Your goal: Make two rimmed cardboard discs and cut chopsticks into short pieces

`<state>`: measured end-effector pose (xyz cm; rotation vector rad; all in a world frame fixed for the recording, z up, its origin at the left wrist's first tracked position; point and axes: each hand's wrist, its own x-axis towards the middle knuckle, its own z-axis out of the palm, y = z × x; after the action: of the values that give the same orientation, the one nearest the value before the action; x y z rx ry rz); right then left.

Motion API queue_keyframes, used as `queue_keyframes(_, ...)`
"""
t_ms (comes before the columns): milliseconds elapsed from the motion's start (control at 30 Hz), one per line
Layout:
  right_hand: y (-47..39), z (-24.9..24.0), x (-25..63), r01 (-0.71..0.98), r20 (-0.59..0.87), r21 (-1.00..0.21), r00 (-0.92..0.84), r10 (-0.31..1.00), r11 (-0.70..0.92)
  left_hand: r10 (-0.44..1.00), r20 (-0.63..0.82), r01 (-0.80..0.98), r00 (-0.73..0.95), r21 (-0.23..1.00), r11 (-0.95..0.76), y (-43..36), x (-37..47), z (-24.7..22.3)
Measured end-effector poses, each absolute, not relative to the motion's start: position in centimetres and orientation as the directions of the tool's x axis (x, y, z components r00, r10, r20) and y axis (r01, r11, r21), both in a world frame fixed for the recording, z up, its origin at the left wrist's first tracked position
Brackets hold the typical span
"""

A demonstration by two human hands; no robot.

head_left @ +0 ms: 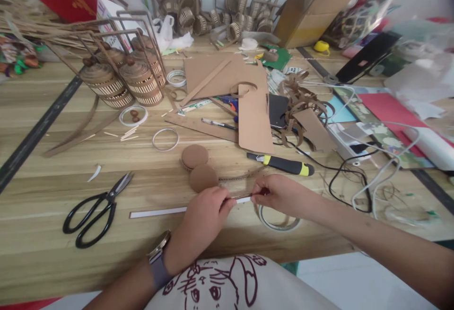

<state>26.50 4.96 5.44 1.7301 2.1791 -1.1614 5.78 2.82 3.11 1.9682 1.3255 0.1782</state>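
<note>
A narrow cardboard strip faced with white tape (158, 213) lies across the near part of the table. My left hand (207, 208), a watch on its wrist, pinches this strip near its right part. Just to the right, my right hand (271, 191) pinches it too, and a short white stretch shows between the two sets of fingers. Under my right wrist sits a tape roll (280, 225), partly covered. Two cardboard discs (203, 179) are beyond my left hand, one overlapping the other. A yellow-and-black utility knife (283, 163) rests beyond my right hand.
Black-handled scissors (94, 210) lie at the left. Several lidded bucket models (142, 78) with tall handles stand at back left. Cardboard sheets (253, 120) and curled strips (301, 97) fill the middle. Loose cables (369, 182) and a power strip (349, 146) are at right.
</note>
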Motion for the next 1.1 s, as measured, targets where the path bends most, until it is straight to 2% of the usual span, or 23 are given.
queue_keyframes(467, 4.1, 5.53, 26.49, 0.928, -0.494, -0.366, -0.252, 0.832, 0.064, 0.84, -0.267, 0.733, 0.472, 0.648, -0.206, 2.59, 5.87, 3.09)
queue_keyframes(933, 3.98, 5.86, 26.51, 0.915, -0.486, -0.402, -0.243, 0.839, 0.032, 0.842, -0.267, 0.723, 0.469, 0.664, -0.192, 2.48, 5.4, 3.21)
queue_keyframes(1100, 4.0, 6.07, 26.53, 0.894, -0.489, -0.448, -0.267, 0.831, 0.023, 0.835, -0.286, 0.736, 0.469, 0.649, -0.191, 2.64, 5.18, 3.5)
